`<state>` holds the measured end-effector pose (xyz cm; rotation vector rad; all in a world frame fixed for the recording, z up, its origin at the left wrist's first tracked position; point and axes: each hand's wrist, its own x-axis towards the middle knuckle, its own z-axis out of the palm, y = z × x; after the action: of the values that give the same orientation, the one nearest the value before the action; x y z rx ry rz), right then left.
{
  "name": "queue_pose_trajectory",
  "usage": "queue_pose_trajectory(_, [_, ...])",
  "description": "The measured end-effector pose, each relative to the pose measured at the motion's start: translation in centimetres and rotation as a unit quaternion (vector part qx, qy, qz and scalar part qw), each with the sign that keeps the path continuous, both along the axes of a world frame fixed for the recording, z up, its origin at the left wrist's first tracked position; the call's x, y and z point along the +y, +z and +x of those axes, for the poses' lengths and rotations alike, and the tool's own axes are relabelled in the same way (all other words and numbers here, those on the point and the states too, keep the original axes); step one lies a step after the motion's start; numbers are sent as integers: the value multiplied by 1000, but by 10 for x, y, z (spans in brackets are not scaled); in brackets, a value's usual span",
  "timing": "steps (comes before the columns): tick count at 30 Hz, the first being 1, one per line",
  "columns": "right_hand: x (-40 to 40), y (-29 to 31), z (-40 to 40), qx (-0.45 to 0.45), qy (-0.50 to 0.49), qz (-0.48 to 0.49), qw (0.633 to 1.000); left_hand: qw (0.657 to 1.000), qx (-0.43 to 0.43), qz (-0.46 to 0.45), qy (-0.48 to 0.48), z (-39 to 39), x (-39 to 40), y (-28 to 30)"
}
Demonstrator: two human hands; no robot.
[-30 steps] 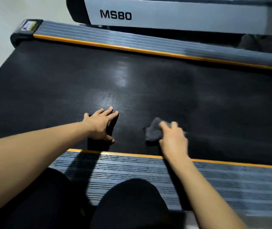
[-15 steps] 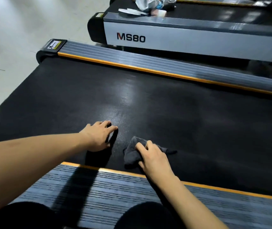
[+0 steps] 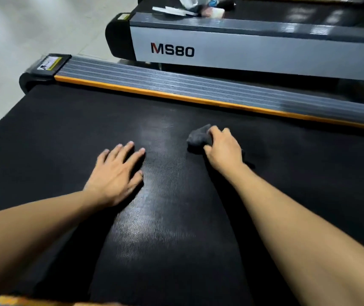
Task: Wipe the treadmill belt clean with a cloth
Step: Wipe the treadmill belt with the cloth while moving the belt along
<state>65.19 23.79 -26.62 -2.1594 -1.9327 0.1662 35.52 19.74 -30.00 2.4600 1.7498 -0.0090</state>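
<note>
wiping is the step in hand, and it looks to be mid-stroke on the wide black textured treadmill belt (image 3: 176,206), which fills most of the view and shows a pale sheen down its middle. along its far edge runs the grey ribbed side rail with an orange strip (image 3: 198,91), ending at the left in a black end cap with a yellow label (image 3: 50,64). beyond that stands a second grey treadmill marked ms80 (image 3: 254,51), with some blurred white and pale items (image 3: 189,7) lying on its deck; what they are cannot be told.

the left hand (image 3: 117,175) lies flat on the belt, fingers straight and spread, holding nothing, and seems to brace the person's weight. the right hand (image 3: 223,146) reaches further out toward the far rail, its grip curled over a small crumpled dark grey cloth (image 3: 198,135) and pressing it against the belt; the cloth bunches out past the fingertips (image 3: 214,130) on the left, and a dark scrap of it shows just behind the wrist.

judging from this, much of the belt is not yet covered. the next move calls for keeping downward pressure while drawing the cloth across in overlapping passes, with the grip firm enough that the cloth does not slip free on the rough texture.
</note>
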Motion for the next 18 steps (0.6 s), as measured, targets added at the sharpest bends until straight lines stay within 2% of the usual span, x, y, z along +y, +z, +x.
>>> queue_pose_trajectory(3, [47,16,7,0,18,77,997,999,-20,15,33,-17,40,-10])
queue_pose_trajectory(6, [79,21,12,-100,18,167,981,999,-25,24,39,-27,54,-19])
queue_pose_trajectory(8, [92,3,17,-125,-10,149,981,999,-21,33,37,-26,52,-21])
queue_pose_trajectory(11, [104,-32,8,-70,-54,62,994,998,-20,32,42,-24,49,-20])
queue_pose_trajectory(14, [114,-37,-18,-32,-123,71,989,998,-18,39,39,-24,50,-22])
queue_pose_trajectory(16, [123,-32,-43,-22,-116,61,991,998,-15,45,33,-23,49,-24])
queue_pose_trajectory(18, [134,-28,-80,12,-45,43,998,998,-16,47,36,-23,49,-24])
